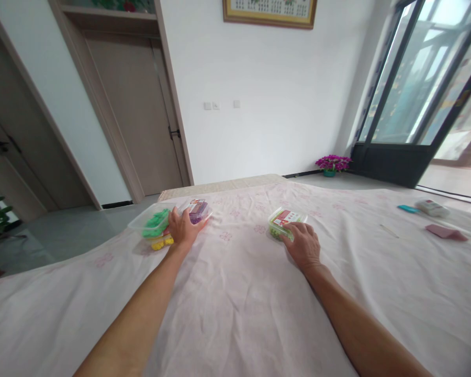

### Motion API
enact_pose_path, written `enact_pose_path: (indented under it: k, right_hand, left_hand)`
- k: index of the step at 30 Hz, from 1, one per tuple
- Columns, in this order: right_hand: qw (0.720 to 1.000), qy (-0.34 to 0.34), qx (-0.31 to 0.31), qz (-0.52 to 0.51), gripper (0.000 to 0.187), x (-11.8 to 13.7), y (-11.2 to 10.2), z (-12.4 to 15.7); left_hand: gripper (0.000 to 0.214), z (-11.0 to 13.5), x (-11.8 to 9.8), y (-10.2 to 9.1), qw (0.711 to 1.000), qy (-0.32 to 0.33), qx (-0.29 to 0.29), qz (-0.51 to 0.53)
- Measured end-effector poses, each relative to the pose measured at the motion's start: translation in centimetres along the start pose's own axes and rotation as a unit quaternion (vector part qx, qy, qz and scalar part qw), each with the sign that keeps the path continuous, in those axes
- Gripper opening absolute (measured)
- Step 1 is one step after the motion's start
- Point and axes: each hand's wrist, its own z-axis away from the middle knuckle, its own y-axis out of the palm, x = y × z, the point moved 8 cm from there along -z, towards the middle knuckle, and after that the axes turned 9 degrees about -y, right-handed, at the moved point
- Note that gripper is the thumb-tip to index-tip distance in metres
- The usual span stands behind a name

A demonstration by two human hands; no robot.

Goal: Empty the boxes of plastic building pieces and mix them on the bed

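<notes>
My left hand (183,229) is closed around the near left part of a clear plastic box with purple contents (200,210), which has a printed label on its lid. Just left of that hand, a clear open-topped box with bright green pieces (156,224) rests tilted over some yellow pieces (157,244). My right hand (303,245) grips the near right corner of another clear plastic box with light green contents (277,230). Its lid carries a red and white label. Both held boxes are at the cloth; my fingers hide parts of them.
A pale flowered cloth (235,293) covers the wide surface. On its right lie a white packet (432,208), a blue item (408,208), a folded pink cloth (446,232) and a thin stick (389,231). Beyond stand a potted purple flower (332,163) and a door (129,104).
</notes>
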Motion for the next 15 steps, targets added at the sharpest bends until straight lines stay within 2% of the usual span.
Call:
enact_pose_path:
  k: [5, 10, 15]
  right_hand:
    - [1.000, 0.006, -0.010, -0.017, 0.025, -0.48, 0.05, 0.08]
    - [0.999, -0.003, -0.007, -0.033, 0.023, -0.15, 0.07, -0.04]
    - [0.999, 0.000, -0.005, -0.045, 0.021, -0.15, 0.19, 0.02]
  left_hand:
    - [0.064, 0.51, 0.26, 0.07, 0.999, -0.033, -0.030, 0.005]
    - [0.063, 0.33, 0.24, 0.47, 0.998, -0.055, -0.036, 0.025]
    - [0.046, 0.06, -0.14, 0.93, 0.995, -0.041, -0.052, 0.076]
